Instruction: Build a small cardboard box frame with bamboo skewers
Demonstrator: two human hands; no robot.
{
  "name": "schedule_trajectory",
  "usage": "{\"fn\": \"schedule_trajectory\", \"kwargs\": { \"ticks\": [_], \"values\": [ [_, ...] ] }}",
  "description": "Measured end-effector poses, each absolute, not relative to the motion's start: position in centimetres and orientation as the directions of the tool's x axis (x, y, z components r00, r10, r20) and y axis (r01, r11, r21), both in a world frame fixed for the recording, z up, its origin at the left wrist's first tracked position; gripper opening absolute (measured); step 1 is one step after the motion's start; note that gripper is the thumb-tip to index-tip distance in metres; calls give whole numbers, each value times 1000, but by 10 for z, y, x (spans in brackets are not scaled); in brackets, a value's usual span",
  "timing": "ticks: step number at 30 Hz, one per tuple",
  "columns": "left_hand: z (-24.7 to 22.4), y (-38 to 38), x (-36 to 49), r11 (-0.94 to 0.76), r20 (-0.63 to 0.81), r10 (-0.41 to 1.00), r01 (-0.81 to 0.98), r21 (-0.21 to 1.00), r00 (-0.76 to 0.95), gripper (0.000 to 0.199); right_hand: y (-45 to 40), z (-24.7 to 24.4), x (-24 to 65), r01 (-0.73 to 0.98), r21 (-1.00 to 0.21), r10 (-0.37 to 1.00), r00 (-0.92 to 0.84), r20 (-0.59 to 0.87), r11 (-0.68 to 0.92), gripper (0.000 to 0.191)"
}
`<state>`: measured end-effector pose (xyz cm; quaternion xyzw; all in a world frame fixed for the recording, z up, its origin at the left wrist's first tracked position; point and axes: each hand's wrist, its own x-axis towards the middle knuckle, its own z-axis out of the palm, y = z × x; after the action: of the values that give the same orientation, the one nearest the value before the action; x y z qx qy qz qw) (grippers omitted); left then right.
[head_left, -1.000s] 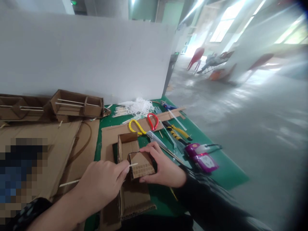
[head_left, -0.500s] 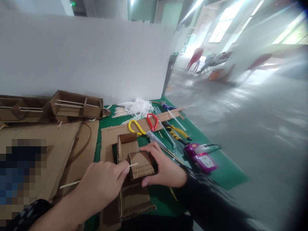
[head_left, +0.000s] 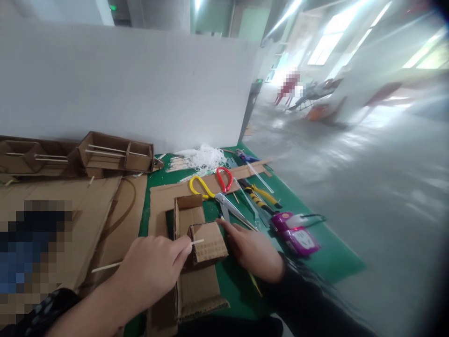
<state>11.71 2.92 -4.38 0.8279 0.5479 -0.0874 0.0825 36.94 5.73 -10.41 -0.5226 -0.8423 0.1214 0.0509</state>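
My left hand [head_left: 150, 262] is closed in a pinch on a thin wooden stick [head_left: 198, 242]. The stick's tip lies across the left edge of a small cardboard box [head_left: 212, 248], and its other end shows behind my wrist. That box sits on a longer, open cardboard tray [head_left: 198, 285]. My right hand [head_left: 254, 250] is just right of the small box, low over the table, its visible fingers stretched out. A small dark tip shows at its fingertips, and a thin yellow piece [head_left: 255, 283] pokes out below the palm. The thumb is hidden.
Scissors [head_left: 224, 201] with yellow and red handles lie beyond the box. Pliers [head_left: 257, 196] and a purple power socket block [head_left: 296, 234] are to the right. White string [head_left: 206, 157] lies at the back. A partitioned cardboard piece [head_left: 115, 154] stands at the back left.
My right hand has let go of the small box and moved right, down beside it. My left hand keeps its pinch on the stick. The view has shifted slightly.
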Motion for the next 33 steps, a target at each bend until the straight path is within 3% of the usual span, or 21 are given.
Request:
{"fn": "schedule_trajectory", "kwargs": {
  "ticks": [3,6,9,11,13,15,19,22,33],
  "values": [
    [-44,30,117,-386,-237,892,922,41,384,37,62,-91,378,749,-555,918,-391,70,362,40],
    [-44,31,117,-387,-248,889,921,44,385,38,64,-69,388,343,-904,940,-305,151,256,28],
    [-43,30,117,-385,-269,884,922,43,382,37,64,-52,386,-43,-980,935,-293,198,194,16],
    [-41,30,117,-386,-279,881,922,43,382,37,65,-47,375,-143,-975,939,-274,206,172,35],
    [-39,30,118,-386,-286,879,921,44,382,37,65,-48,358,-120,-986,941,-304,149,117,60],
    [-38,30,118,-384,-285,880,922,48,381,38,63,-51,341,-34,-994,931,-347,111,106,73],
    [-39,31,118,-388,-267,881,920,63,390,37,58,-56,318,151,-974,952,-281,124,171,57],
    [-41,31,117,-392,-259,883,918,55,392,38,57,-59,313,165,-978,966,-244,82,125,45],
    [-42,30,118,-380,-272,887,924,31,374,36,59,-66,306,422,-879,972,-172,161,220,46]
  ]
}}
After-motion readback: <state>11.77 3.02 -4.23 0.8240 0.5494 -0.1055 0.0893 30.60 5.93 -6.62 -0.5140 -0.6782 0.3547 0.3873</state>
